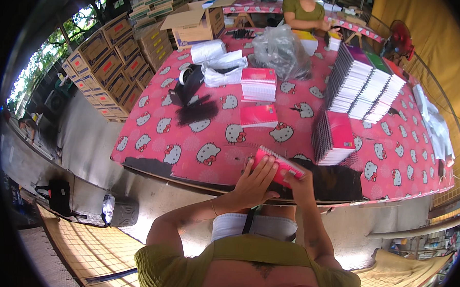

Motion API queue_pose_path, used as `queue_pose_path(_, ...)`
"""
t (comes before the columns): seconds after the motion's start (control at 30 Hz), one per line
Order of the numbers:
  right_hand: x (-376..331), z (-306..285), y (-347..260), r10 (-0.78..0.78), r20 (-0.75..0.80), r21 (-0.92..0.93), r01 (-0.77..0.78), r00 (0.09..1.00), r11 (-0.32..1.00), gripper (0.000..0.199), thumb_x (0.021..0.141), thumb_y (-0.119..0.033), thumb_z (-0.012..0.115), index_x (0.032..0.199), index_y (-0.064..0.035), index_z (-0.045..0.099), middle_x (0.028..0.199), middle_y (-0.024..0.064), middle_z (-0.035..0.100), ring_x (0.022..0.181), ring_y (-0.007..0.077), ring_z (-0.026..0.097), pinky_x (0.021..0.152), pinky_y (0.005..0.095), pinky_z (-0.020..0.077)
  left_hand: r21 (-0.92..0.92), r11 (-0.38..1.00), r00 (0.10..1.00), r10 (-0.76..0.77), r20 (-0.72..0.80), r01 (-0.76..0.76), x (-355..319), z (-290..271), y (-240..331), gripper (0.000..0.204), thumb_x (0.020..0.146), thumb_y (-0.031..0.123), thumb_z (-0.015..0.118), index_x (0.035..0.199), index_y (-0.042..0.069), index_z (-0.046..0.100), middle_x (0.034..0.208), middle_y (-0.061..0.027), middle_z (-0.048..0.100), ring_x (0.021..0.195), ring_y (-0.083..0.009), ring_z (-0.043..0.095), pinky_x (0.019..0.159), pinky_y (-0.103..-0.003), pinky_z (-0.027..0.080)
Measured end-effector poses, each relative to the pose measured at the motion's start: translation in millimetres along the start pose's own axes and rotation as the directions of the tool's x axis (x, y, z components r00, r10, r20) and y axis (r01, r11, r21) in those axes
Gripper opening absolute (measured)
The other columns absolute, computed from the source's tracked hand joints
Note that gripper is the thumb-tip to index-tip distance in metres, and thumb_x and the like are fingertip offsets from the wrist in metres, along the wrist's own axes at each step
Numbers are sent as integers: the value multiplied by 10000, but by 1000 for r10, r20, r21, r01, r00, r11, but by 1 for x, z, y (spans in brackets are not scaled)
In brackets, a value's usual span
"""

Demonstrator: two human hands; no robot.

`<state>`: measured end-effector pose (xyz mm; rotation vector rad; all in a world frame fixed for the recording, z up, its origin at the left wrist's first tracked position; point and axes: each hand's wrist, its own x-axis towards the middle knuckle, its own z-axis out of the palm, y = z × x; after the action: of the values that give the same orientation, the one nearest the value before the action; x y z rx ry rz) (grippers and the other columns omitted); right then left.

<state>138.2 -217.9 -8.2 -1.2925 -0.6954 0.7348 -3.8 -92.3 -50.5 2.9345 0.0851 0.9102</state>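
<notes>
The person's left hand (259,179) is lying, fingers nearly straight, across 1 pink, rectangular, spiral-bound notebook (281,176) near the front edge of a pink, cartoon-patterned table cover (189,140); the right hand (300,183) is gripping the notebook's right end, fingers curled. 2-handed steadying is apparently underway, calling for firm right-hand support.

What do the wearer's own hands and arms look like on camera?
The left hand and right hand are bare, without gloves. Short olive-green sleeves leave both forearms uncovered. A thin band circles the left wrist. The right forearm carries a faint dark marking, perhaps a tattoo.
</notes>
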Motion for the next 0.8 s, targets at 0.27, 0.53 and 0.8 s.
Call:
queue_pose_path(0.27, 1, -7, 20, 42, 63, -152, -32, 997, 988, 285, 915, -71, 687, 1186, 18, 688, 976, 45, 724, 882, 77, 611, 795, 253, 510, -48, 990, 990, -138, -41, 136, 19, -24, -1, 627, 962, 419, 567, 1410, -9, 470, 1447, -214, 485, 1381, -350, 434, 1153, -607, 195)
queue_pose_path(0.53, 12, -26, 47, 4, 194, -252, 46, 981, 967, 264, 939, -66, 676, 1197, -13, 696, 991, 42, 730, 892, 68, 607, 796, 244, 504, -164, 985, 995, 71, 75, -58, 41, -27, -45, 217, 902, 299, 699, 1041, 134, 685, 940, 22, 700, 926, -152, 680, 1136, -494, 301)
queue_pose_path(0.8, 10, -22, 39, -35, 209, -233, 85, 977, 969, 285, 932, -51, 678, 1216, -25, 692, 1030, 46, 739, 907, 70, 611, 808, 243, 503, -257, 953, 984, 173, 38, -158, 51, -30, -56, 174, 905, 319, 680, 943, 149, 684, 919, 14, 680, 915, -163, 669, 1127, -534, 303)
